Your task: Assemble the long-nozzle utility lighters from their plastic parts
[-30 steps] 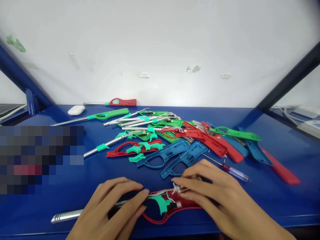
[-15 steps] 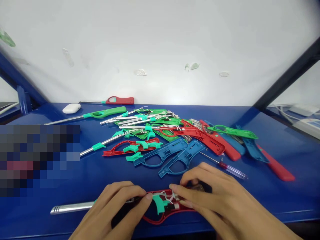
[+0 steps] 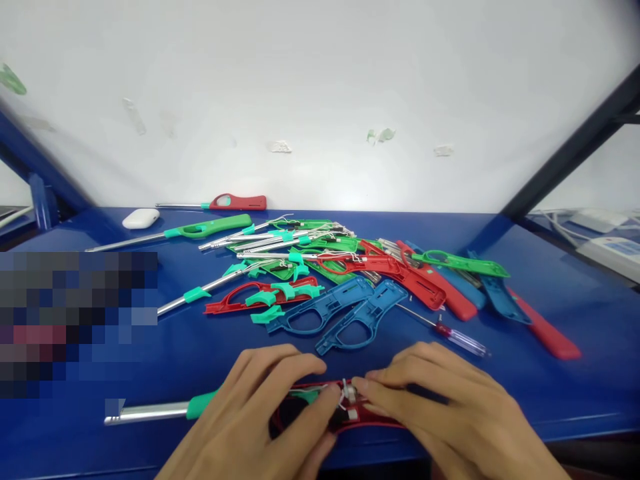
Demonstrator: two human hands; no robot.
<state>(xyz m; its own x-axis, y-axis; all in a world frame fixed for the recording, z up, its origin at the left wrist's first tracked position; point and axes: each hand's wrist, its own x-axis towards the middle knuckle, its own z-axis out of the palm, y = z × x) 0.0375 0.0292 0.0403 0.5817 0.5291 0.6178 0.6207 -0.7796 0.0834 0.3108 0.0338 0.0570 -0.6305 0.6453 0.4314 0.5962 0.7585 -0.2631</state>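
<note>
Across the table's front lies an opened long-nosed lighter with a red handle half [image 3: 375,419], its inside facing up. White wires [image 3: 345,398] and a black part with a white end [image 3: 347,416] show in the handle. My left hand [image 3: 265,413] is curled over the handle's left part, thumb and fingers near the wires. On its right end, my right hand [image 3: 440,407] grips the handle with fingertips by a small metal fitting [image 3: 351,395]. A turquoise collar [image 3: 201,404] and silver barrel [image 3: 150,413] stick out left. My left hand hides much of the trigger loop.
Behind are blue handle halves [image 3: 363,320], a red half [image 3: 417,280], green halves [image 3: 460,262] and metal barrels [image 3: 270,241]. A screwdriver [image 3: 463,339] lies right. Assembled green [image 3: 215,227] and red [image 3: 243,202] lighters and a white case [image 3: 141,219] lie near the wall.
My left hand has moved right, its thumb now at the wires, covering the turquoise trigger and baring the collar. My right fingertips stay by the metal fitting. The view shifted slightly.
</note>
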